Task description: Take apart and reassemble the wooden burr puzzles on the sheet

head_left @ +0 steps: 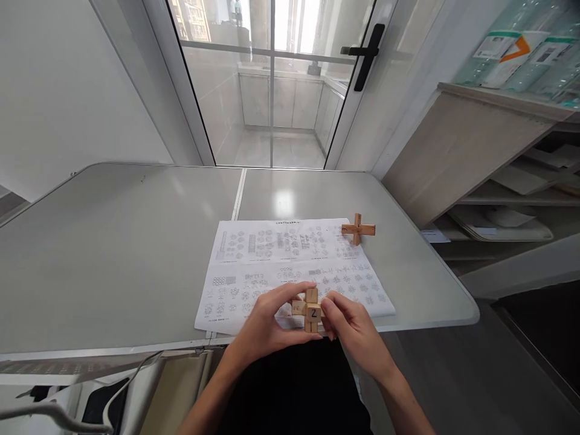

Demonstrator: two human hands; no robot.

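Near the table's front edge I hold a wooden burr puzzle [312, 313] made of interlocked square pieces, one end marked "2". My left hand [267, 317] grips it from top and bottom, thumb and fingers on opposite ends. The fingers of my right hand [351, 326] are pinched at its right side, partly hiding that end. Under the hands lies a creased paper sheet [260, 266] printed with rows of small puzzle diagrams. A brown wooden cross-shaped puzzle [357, 229] sits over the sheet's upper right corner.
The grey folding table [113, 254] has a seam running through it. A glass door [272, 109] with a black handle [368, 57] stands behind. On the right is a shelf unit [480, 151] with plastic bottles [512, 54] on top. A cable [109, 405] hangs at lower left.
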